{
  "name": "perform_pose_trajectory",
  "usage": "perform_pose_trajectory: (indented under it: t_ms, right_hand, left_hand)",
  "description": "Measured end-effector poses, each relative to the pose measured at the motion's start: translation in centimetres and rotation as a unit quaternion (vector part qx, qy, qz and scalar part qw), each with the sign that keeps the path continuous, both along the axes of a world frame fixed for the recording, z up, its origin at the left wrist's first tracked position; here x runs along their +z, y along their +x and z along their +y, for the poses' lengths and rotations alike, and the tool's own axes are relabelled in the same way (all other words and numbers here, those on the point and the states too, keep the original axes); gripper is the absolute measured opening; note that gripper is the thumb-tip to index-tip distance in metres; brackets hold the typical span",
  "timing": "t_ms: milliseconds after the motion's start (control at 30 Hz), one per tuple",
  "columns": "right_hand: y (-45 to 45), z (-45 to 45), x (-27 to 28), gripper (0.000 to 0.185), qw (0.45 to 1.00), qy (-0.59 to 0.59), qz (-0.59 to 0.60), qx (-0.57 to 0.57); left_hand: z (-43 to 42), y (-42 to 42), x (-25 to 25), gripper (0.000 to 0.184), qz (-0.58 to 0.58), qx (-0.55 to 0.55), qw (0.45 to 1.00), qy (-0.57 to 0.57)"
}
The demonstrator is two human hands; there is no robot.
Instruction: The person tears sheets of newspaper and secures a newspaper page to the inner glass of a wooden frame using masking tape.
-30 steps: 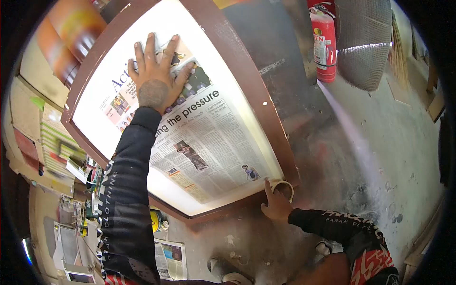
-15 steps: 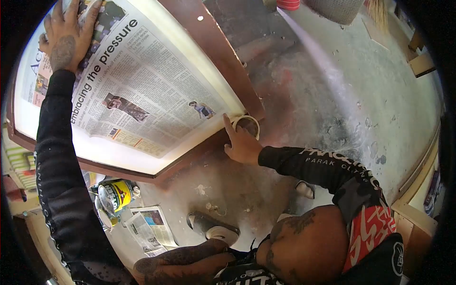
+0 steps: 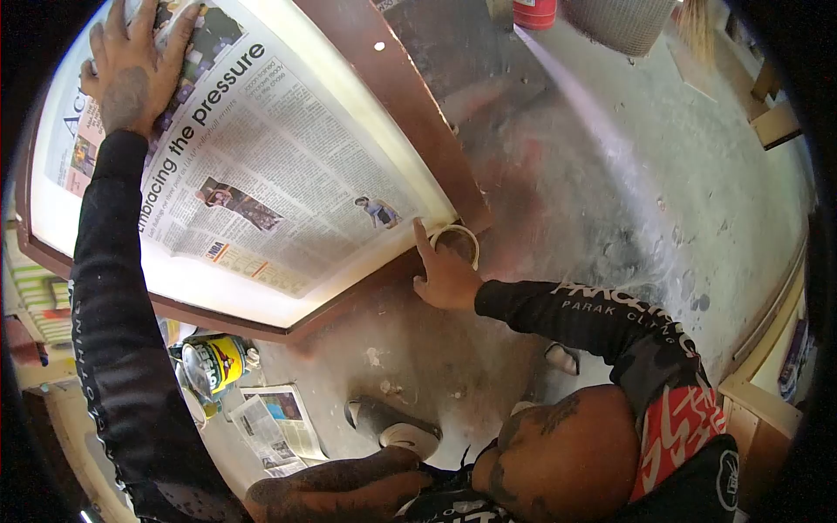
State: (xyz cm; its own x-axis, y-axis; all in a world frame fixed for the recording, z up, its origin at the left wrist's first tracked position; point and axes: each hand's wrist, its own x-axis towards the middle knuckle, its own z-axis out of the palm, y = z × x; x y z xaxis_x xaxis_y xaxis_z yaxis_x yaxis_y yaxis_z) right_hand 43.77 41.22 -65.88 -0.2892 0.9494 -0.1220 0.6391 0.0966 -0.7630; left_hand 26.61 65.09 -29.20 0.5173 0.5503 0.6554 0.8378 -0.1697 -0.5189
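Note:
My left hand [image 3: 132,77] lies spread on a newspaper sheet [image 3: 253,166] at the upper left, pressing it against a white panel [image 3: 209,292] with a brown frame [image 3: 336,318]. At the panel's right corner, my right hand [image 3: 449,277] holds a roll of tape [image 3: 475,244], its other fingers curled at the ring. The index finger is stretched out and touches the pale margin close to the sheet's lower right corner. The thumb points left, apart from the index finger. How the hidden fingers grip the roll cannot be seen fully.
A yellow-labelled paint can [image 3: 214,364] stands on the floor below the panel, near a folded newspaper [image 3: 277,429]. A red container [image 3: 534,12], a mesh basket [image 3: 619,24] and a broom [image 3: 694,35] are at the top. A wooden box [image 3: 774,122] sits at the right.
The view has shifted slightly, so the panel and newspaper appear a little lower and to the right. Both hands keep nearly the same places on the panel.

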Motion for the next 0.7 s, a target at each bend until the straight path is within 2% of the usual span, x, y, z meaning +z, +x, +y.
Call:
perform_pose_trajectory:
  t_ms: [67,100,167,233,267,400,467,500,567,600,667,700]
  right_hand:
    - [0.5,0.1,0.9,0.099,0.996,-0.08,0.014,0.024]
    - [0.5,0.1,1.1,0.099,0.997,-0.073,0.012,0.024]
    - [0.4,0.4,1.5,0.1,0.992,-0.121,0.028,0.027]
    - [0.0,-0.1,-0.7,0.101,0.999,-0.035,0.037,0.008]
    - [0.0,0.0,-0.7,0.101,0.999,-0.034,0.03,0.006]
    - [0.0,0.1,-1.4,0.102,0.999,0.015,0.015,0.025]
    - [0.5,0.2,-0.4,0.103,0.997,-0.047,0.033,0.044]
    - [0.5,0.4,0.0,0.103,0.998,-0.04,0.032,0.047]
    - [0.6,0.5,0.5,0.103,0.99,-0.123,0.042,0.057]
    - [0.5,0.4,-0.1,0.103,0.99,-0.12,0.041,0.058]
    - [0.0,0.2,-1.5,0.106,0.999,-0.018,-0.022,0.035]
    - [0.1,0.2,-1.7,0.106,0.999,-0.017,-0.022,0.036]
  left_hand:
    - [-0.3,0.2,0.3,0.092,-0.005,0.015,1.0,-0.027]
    - [0.3,-0.3,0.0,0.092,-0.007,0.015,1.0,-0.02]
    - [2.6,-1.9,-0.6,0.067,0.012,-0.182,0.975,0.124]
    - [2.8,-2.2,-0.8,0.068,0.015,-0.168,0.976,0.135]
    - [2.7,-2.4,-0.6,0.071,0.028,-0.128,0.984,0.124]
    - [1.8,-1.7,-0.6,0.073,0.007,-0.08,0.993,0.091]
    - [1.4,-1.4,-0.4,0.072,0.0,-0.075,0.994,0.083]
    - [1.1,-1.3,-0.4,0.071,-0.004,-0.074,0.994,0.074]
    - [1.0,-1.1,-0.3,0.071,-0.005,-0.066,0.995,0.077]
    - [0.8,-1.0,-0.2,0.071,-0.006,-0.061,0.996,0.069]
    - [0.8,-0.9,-0.2,0.071,-0.006,-0.059,0.996,0.064]
    - [0.8,-0.9,-0.2,0.071,-0.006,-0.058,0.996,0.066]
